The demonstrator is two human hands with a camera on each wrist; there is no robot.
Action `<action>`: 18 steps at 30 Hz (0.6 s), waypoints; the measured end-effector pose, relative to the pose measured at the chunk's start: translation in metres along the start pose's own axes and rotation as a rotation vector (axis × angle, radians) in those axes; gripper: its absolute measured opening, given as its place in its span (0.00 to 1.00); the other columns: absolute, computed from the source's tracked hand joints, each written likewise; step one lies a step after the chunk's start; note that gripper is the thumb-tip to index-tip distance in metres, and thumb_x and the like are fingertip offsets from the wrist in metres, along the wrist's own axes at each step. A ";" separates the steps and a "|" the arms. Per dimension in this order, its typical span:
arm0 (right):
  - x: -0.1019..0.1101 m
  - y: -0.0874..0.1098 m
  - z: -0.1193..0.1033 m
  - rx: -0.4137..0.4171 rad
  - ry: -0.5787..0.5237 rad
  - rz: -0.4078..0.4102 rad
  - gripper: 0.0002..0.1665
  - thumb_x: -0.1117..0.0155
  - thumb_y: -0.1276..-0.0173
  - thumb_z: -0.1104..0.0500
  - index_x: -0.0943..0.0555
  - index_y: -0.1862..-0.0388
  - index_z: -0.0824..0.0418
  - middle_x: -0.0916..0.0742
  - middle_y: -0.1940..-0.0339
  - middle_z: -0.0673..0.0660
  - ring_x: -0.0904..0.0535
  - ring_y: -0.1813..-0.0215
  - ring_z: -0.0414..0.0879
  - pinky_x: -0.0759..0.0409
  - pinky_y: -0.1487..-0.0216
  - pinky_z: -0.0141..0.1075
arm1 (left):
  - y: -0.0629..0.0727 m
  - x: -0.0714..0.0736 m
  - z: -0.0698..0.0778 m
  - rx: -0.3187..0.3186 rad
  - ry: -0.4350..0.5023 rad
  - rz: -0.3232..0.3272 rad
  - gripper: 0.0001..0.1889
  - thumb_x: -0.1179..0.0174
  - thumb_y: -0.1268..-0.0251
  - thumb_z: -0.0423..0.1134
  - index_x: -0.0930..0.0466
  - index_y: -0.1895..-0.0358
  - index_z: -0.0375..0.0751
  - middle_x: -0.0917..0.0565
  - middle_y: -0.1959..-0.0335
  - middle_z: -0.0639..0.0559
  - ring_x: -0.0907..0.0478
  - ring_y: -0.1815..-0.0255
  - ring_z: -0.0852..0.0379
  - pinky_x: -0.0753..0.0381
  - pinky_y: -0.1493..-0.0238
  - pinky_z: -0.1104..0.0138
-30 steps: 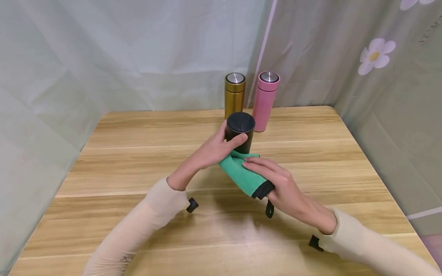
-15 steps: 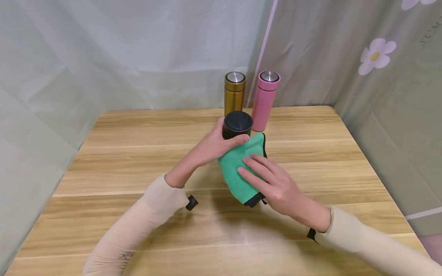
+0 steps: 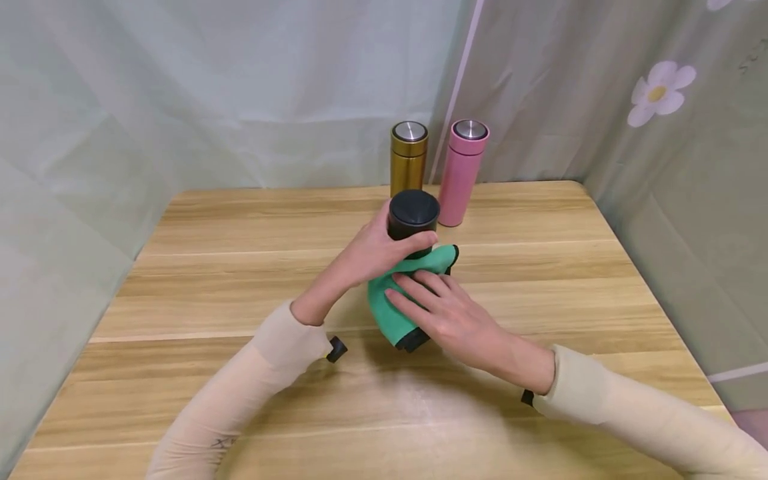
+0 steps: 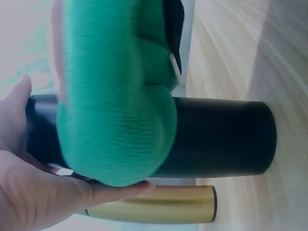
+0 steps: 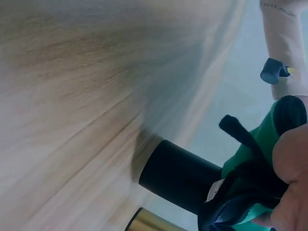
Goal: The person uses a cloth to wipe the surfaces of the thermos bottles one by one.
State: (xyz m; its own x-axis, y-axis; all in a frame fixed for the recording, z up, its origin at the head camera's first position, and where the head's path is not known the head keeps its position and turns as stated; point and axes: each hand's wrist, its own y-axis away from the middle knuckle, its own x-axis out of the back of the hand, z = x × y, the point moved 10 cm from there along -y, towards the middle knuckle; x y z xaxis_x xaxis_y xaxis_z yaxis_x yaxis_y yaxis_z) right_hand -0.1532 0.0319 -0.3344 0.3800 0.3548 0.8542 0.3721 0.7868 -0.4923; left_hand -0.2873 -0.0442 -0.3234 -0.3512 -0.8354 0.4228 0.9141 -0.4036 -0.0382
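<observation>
My left hand (image 3: 375, 250) grips a black insulated flask (image 3: 414, 208) near its top, thumb across the near side. The flask is upright, its base (image 4: 260, 139) right at the tabletop in the left wrist view. My right hand (image 3: 456, 320) holds a green cloth (image 3: 387, 310) with black edging against the flask's side, just below my left thumb, fingers spread over the fabric. In the left wrist view the cloth (image 4: 115, 120) bends round the flask's middle and hides part of it. A black loop (image 5: 236, 130) hangs off the cloth in the right wrist view.
Behind the black flask stand a gold flask (image 3: 408, 160), partly hidden by it, and a pink flask (image 3: 461, 173) to its right, both with silver-topped lids. The wooden table (image 3: 240, 280) ends at the back against a pale curtain (image 3: 288, 93).
My right hand with the cloth has shifted left and rubbed up, then slightly down the flask's side. The left hand keeps its hold, the flask almost in place. The other flasks stay put.
</observation>
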 end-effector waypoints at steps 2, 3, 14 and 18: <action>-0.005 -0.001 0.000 -0.011 0.008 -0.032 0.34 0.37 0.31 0.74 0.26 0.27 0.61 0.24 0.27 0.60 0.31 0.27 0.58 0.24 0.37 0.53 | 0.000 0.001 -0.002 0.015 -0.007 0.011 0.45 0.31 0.40 0.66 0.39 0.25 0.52 0.22 0.39 0.52 0.25 0.38 0.52 0.26 0.36 0.51; -0.007 -0.002 0.000 -0.014 0.011 -0.042 0.33 0.36 0.30 0.73 0.26 0.27 0.61 0.23 0.27 0.60 0.31 0.27 0.57 0.24 0.38 0.53 | 0.000 0.001 -0.002 0.023 -0.011 0.018 0.45 0.31 0.40 0.66 0.39 0.26 0.52 0.21 0.39 0.52 0.25 0.38 0.52 0.26 0.36 0.52; -0.037 -0.004 -0.001 -0.044 0.063 -0.179 0.32 0.30 0.31 0.67 0.24 0.29 0.60 0.21 0.30 0.59 0.29 0.31 0.55 0.18 0.51 0.47 | 0.003 0.001 -0.003 0.017 0.004 0.101 0.45 0.28 0.42 0.64 0.38 0.30 0.46 0.20 0.44 0.51 0.22 0.42 0.53 0.23 0.40 0.54; -0.051 -0.003 -0.001 -0.061 0.038 -0.248 0.34 0.28 0.33 0.68 0.25 0.29 0.62 0.21 0.30 0.61 0.29 0.31 0.57 0.18 0.51 0.47 | 0.001 0.001 -0.002 -0.007 0.004 0.120 0.44 0.27 0.43 0.63 0.38 0.30 0.45 0.19 0.44 0.52 0.22 0.43 0.53 0.22 0.42 0.54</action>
State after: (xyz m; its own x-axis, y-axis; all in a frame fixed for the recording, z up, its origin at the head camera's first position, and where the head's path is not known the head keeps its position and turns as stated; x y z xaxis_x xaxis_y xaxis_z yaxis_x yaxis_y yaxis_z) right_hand -0.1731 0.0106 -0.3767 0.3023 0.1346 0.9436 0.5075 0.8153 -0.2789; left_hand -0.2872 -0.0461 -0.3253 -0.2404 -0.8793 0.4111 0.9481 -0.3035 -0.0946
